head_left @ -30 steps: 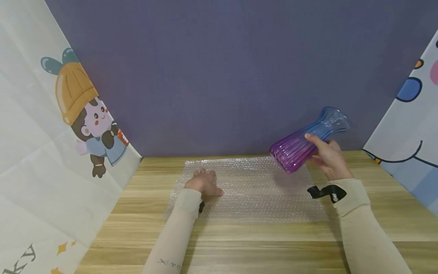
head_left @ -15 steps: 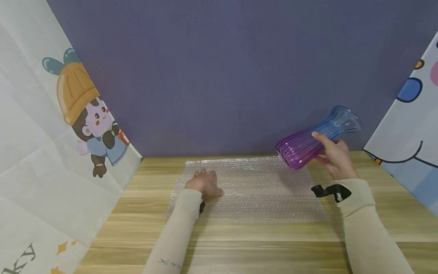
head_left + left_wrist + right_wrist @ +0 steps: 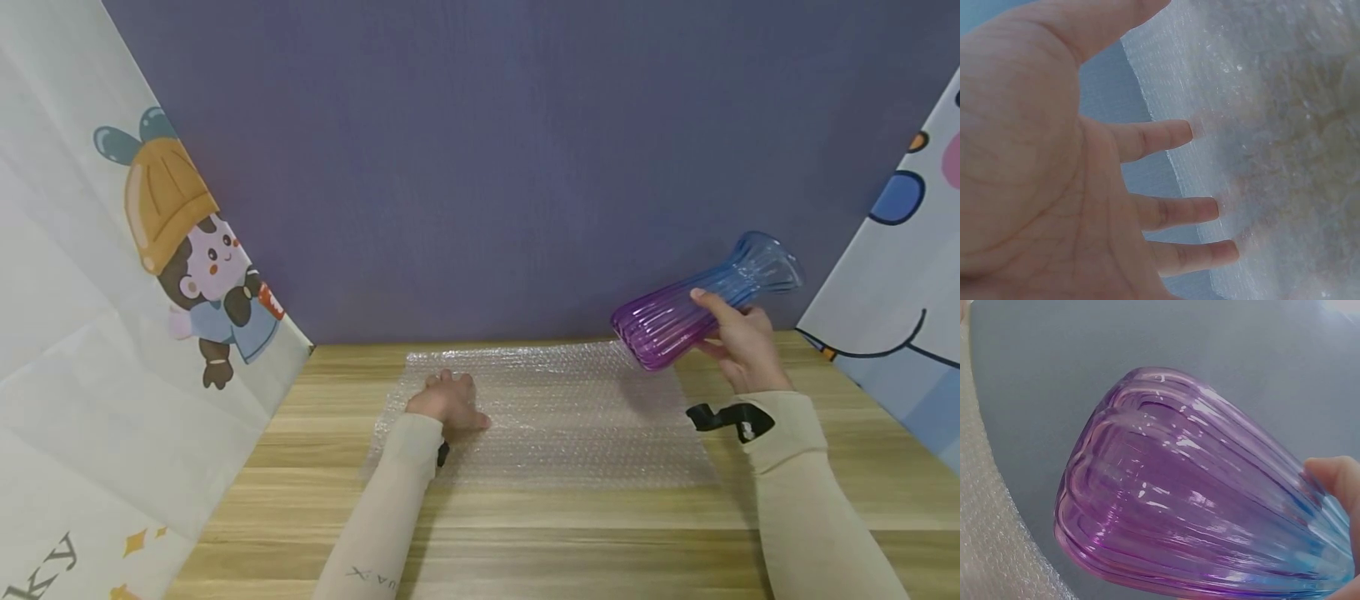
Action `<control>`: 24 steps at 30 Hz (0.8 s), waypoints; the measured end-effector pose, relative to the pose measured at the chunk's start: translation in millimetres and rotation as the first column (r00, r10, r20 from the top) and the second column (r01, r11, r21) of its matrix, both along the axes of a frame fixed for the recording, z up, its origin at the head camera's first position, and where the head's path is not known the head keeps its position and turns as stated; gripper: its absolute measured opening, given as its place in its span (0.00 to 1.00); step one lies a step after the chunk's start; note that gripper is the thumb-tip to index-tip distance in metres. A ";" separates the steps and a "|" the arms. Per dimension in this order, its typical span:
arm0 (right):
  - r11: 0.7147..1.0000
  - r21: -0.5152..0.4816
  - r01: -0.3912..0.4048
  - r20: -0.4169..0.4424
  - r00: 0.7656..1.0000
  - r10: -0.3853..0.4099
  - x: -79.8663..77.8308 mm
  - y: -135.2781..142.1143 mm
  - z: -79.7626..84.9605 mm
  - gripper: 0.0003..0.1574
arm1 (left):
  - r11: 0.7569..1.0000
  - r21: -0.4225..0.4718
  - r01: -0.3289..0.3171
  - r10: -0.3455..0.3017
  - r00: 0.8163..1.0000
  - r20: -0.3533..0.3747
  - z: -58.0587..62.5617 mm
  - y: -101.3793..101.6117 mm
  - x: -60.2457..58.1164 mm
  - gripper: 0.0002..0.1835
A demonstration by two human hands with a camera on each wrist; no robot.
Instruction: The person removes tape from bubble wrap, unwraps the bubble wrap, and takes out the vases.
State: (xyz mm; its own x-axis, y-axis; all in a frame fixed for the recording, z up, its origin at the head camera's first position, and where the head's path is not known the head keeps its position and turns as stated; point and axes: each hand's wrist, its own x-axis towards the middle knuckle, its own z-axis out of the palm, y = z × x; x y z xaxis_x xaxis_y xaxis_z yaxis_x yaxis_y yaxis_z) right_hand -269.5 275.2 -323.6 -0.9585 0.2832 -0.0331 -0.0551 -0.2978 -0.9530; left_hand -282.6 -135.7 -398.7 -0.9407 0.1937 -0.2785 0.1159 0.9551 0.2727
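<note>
A ribbed glass vase (image 3: 675,321), purple at its base and blue toward the flared mouth, is tilted in my right hand (image 3: 742,346), which grips its middle with the thumb on the near side. Its base points left, over the back right part of a sheet of bubble wrap (image 3: 555,417) spread flat. In the right wrist view the vase's purple base (image 3: 1147,481) fills the middle, with a thumb (image 3: 1335,475) at the right edge. My left hand (image 3: 447,402) rests on the sheet's left part, fingers spread; the left wrist view shows straight fingertips (image 3: 1179,132) touching the bubble wrap (image 3: 1285,125).
The wood-grain table (image 3: 525,550) runs back to a dark blue-purple wall (image 3: 480,167). A white panel (image 3: 67,292) with a cartoon figure stands at the left, and another printed panel (image 3: 900,292) at the right.
My right hand has carried the vase a little to the right, and the vase now lies closer to horizontal. My left hand and the bubble wrap have stayed in place.
</note>
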 end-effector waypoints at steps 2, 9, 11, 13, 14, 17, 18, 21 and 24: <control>1.000 0.003 0.006 0.001 1.000 -0.006 0.4 0.5 0.4 0.30 | 1.000 0.003 -0.002 0.002 1.000 0.002 -0.3 -0.1 -0.1 0.52; 1.000 0.005 0.023 -0.004 1.000 -0.023 0.3 2.0 1.6 0.30 | 1.000 -0.003 0.002 -0.002 1.000 0.003 -0.3 -0.3 -0.5 0.51; 1.000 0.007 0.028 -0.003 1.000 -0.028 0.0 2.6 1.6 0.30 | 1.000 -0.004 0.001 -0.001 1.000 0.005 0.2 -0.2 -0.4 0.51; 0.999 0.014 0.035 0.000 0.999 -0.035 -0.4 3.1 1.6 0.31 | 1.000 -0.003 0.000 0.000 1.000 0.007 0.7 0.1 -0.3 0.51; 0.999 0.018 0.042 0.004 0.999 -0.042 -0.6 3.4 1.4 0.31 | 1.000 -0.002 -0.002 0.002 1.000 0.008 1.0 0.2 -0.1 0.52; 0.998 0.029 0.057 0.019 0.998 -0.057 -1.5 4.0 0.6 0.32 | 1.000 -0.001 -0.004 0.004 1.000 0.011 1.5 0.4 0.2 0.52; 0.998 0.036 0.061 0.025 0.998 -0.062 -1.8 4.2 0.2 0.32 | 1.000 0.000 -0.005 0.005 1.000 0.012 1.6 0.5 0.2 0.52; 0.996 0.053 0.065 0.042 0.997 -0.068 -2.3 4.6 -0.8 0.33 | 1.000 0.004 -0.010 0.010 1.000 0.016 1.5 0.3 0.5 0.52; 0.995 0.072 0.065 0.055 0.996 -0.069 -2.7 5.3 -1.4 0.34 | 1.000 0.009 -0.014 0.014 1.000 0.020 1.2 0.4 0.6 0.52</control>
State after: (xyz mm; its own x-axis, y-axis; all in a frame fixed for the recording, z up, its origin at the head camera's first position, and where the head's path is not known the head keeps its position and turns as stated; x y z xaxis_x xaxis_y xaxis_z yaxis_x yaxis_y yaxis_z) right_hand -272.2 280.5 -325.0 -0.9344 0.3504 -0.0648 -0.0179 -0.2276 -0.9736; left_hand -282.0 -135.3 -397.5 -0.9376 0.1833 -0.2955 0.0970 0.9540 0.2838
